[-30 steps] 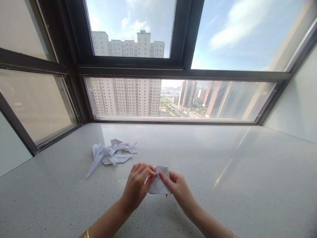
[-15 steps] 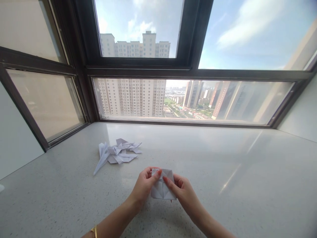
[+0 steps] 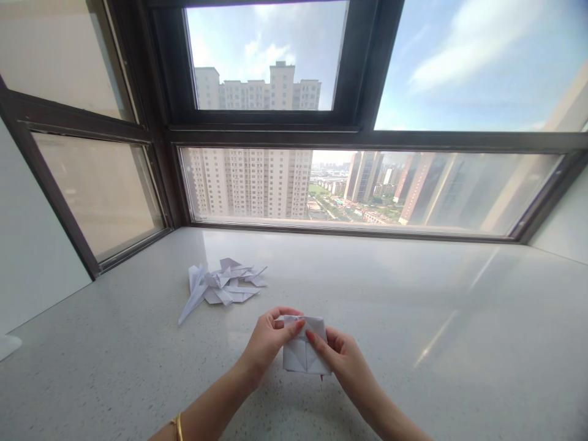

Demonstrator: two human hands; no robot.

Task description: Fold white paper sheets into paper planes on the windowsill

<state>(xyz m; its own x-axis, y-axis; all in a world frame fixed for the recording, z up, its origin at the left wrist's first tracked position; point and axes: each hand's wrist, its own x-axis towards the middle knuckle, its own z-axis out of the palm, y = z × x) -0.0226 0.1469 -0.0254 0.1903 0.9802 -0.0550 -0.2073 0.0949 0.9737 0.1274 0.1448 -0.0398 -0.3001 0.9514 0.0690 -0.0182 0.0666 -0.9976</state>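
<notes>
Both my hands are pinching the half-folded white paper (image 3: 304, 355) low over the bench (image 3: 413, 343): left hand (image 3: 269, 343) and right hand (image 3: 344, 364) at its top edge. Several folds are in, shape unfinished; a pile of finished folded pieces (image 3: 225, 285) sits nearby.

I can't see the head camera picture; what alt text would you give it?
Two bare hands, left hand and right hand, pinch a folded white paper over a pale speckled counter. A pile of folded paper planes lies to the left, below a dark-framed window showing high-rise buildings.
</notes>
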